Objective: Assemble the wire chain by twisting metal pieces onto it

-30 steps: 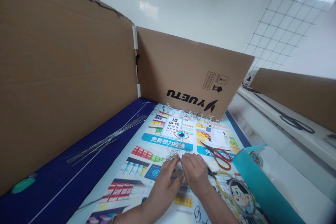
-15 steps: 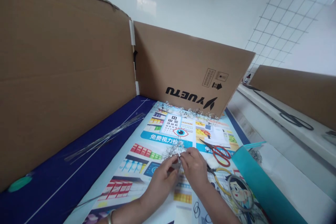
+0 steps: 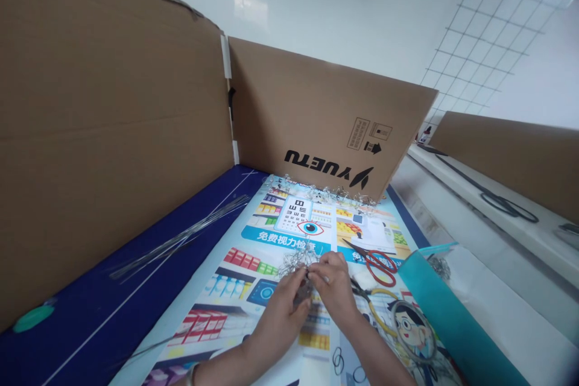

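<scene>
My left hand and my right hand meet at the middle of the printed sheet, thumbs and forefingers pinched close together. Between their fingertips is a bit of thin silvery wire, mostly covered by the fingers. A loose tangle of bent wire lies just beyond the fingertips. To the right of my right hand rest red-handled scissors, half open, and a yellow-handled tool whose tip is partly behind my hand.
Long straight wires lie on the blue cloth at left. Small wire pieces line the foot of the cardboard panel. At right stand a teal-edged box with coiled wire and a round clear disc. Black rings lie near my right forearm.
Both hands stay at the same place with small finger shifts. My left hand has turned slightly, its fingers now reaching further up toward the right fingertips.
</scene>
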`<state>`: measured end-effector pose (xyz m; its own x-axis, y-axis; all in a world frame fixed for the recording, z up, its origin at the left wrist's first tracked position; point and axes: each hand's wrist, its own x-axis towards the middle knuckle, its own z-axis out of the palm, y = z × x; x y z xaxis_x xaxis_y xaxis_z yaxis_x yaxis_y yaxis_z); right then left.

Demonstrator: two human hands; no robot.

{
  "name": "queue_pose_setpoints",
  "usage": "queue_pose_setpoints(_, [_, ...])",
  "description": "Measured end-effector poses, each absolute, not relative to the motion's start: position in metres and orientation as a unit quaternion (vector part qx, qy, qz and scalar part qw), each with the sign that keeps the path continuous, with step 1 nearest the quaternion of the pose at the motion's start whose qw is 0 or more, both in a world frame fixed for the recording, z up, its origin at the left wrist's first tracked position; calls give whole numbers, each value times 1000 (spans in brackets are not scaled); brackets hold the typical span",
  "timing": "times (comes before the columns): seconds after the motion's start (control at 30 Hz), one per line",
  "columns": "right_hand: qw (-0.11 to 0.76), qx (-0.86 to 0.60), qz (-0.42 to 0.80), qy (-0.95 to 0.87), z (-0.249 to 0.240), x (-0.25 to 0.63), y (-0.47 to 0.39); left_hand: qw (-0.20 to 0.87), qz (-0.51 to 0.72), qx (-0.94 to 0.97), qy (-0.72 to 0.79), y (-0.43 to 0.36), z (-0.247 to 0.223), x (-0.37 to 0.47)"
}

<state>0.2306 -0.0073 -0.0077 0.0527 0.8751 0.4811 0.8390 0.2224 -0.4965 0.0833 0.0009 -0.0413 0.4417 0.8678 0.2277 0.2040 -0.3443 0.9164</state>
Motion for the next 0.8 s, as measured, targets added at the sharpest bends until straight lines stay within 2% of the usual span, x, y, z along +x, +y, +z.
queue_pose_setpoints(0.33, [436, -605, 44, -665, -16, 228, -6, 401, 363, 758, 366, -17, -46, 94])
queue_pose_setpoints(0.5, [438, -595, 58, -672, -15, 231, -6, 338, 335, 838, 266, -32, -38, 61])
queue_pose_setpoints(0.6, [435, -591, 65, -677, -16, 235, -5, 284, 378, 854, 218, -22, -27, 34])
queue_pose_setpoints(0.67, [436, -587, 70, -679, -17, 237, -5, 268, 430, 809, 297, 0, -20, 23])
queue_pose_setpoints(0.8, [430, -582, 79, -685, -18, 238, -5, 312, 432, 743, 405, 63, -14, 26])
